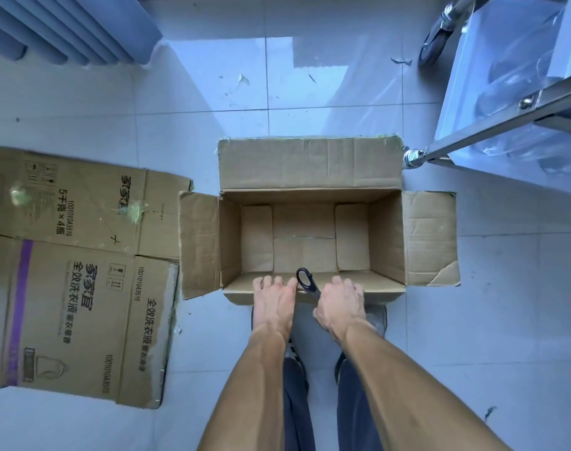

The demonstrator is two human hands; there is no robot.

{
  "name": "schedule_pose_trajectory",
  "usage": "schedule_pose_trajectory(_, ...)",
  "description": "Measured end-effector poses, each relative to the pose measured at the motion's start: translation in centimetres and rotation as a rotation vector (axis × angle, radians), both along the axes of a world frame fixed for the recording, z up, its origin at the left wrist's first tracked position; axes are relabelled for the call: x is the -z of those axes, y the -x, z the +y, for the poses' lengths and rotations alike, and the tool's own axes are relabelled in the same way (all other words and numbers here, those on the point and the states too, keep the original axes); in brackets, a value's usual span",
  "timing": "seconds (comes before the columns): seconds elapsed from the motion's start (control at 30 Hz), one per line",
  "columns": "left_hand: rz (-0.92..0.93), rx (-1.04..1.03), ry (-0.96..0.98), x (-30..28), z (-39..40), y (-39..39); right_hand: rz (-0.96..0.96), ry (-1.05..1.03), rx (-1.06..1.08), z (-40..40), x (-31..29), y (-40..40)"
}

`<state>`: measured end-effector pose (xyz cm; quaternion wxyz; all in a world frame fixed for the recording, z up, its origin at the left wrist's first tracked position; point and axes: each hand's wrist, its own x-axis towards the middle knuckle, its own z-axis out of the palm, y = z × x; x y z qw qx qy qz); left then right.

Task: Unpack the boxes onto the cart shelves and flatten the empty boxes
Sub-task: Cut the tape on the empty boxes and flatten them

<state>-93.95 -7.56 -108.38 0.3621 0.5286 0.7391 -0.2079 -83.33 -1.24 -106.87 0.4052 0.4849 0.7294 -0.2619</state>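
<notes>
An open cardboard box [310, 177] stands on the tiled floor in front of me, its flaps spread outward and its inside bare. My left hand [274, 301] rests on the near flap with its fingers hooked over the box's near edge. My right hand [341, 304] lies on the same flap and holds black scissors [307, 283], whose handle loop pokes up between my two hands. Two flattened printed boxes [75, 271] lie on the floor at the left. The metal cart [505, 118] stands at the upper right, with clear plastic-wrapped goods on its shelf.
A cart wheel [435, 43] and a caster [412, 157] sit close to the box's far right corner. A ribbed radiator-like panel [66, 27] fills the upper left. Scraps of tape litter the floor tiles. My legs and shoes are below the box.
</notes>
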Motion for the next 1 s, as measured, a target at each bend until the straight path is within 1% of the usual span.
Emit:
schedule_pose_trajectory(0.07,-0.047,0.028,-0.047,-1.2,-1.0,0.5,0.037,-0.046,-0.076,-0.1,-1.4,-0.2)
schedule_pose_trajectory(0.1,-0.055,0.026,-0.081,-2.0,-1.6,0.9,0.089,-0.072,-0.111,-0.2,-2.4,-0.4)
schedule_pose_trajectory(0.2,-0.028,-0.057,-0.205,-4.8,-2.3,2.5,0.282,-0.155,-0.249,0.5,-5.6,-0.7)
schedule_pose_trajectory(0.27,-0.021,-0.085,-0.27,-6.4,-1.9,3.5,0.322,-0.163,-0.27,1.5,-7.7,0.0)
schedule_pose_trajectory(0.33,0.017,-0.102,-0.298,-7.8,-0.9,4.4,0.311,-0.181,-0.2,2.5,-9.5,1.7)
schedule_pose_trajectory(0.37,0.056,-0.146,-0.32,-8.2,0.0,4.8,0.309,-0.217,-0.159,2.9,-10.2,2.8)
schedule_pose_trajectory(0.43,0.159,-0.313,-0.396,-9.2,2.0,5.6,0.309,-0.32,-0.069,3.9,-11.2,4.9)
schedule_pose_trajectory(0.5,0.235,-0.47,-0.386,-10.2,3.5,6.2,0.298,-0.377,0.05,4.5,-11.8,6.2)
schedule_pose_trajectory(0.53,0.26,-0.5,-0.383,-10.6,4.1,6.4,0.289,-0.382,0.114,4.7,-11.9,6.5)
schedule_pose_trajectory(0.6,0.27,-0.524,-0.426,-10.9,4.4,6.4,0.263,-0.375,0.225,4.4,-11.8,6.3)
schedule_pose_trajectory(0.67,0.207,-0.513,-0.454,-10.8,3.6,6.0,0.238,-0.341,0.276,3.4,-11.5,5.6)
schedule_pose_trajectory(0.83,-0.075,-0.356,-0.303,-9.9,-0.9,2.7,0.099,-0.229,0.292,0.7,-10.6,2.6)
schedule_pose_trajectory(0.93,-0.157,-0.251,-0.173,-9.6,-2.4,0.1,0.023,-0.153,0.311,-0.1,-10.0,1.7)
schedule_pose_trajectory(1.0,-0.181,-0.244,-0.068,-9.0,-2.6,-1.2,-0.016,-0.089,0.277,-0.1,-9.3,1.5)
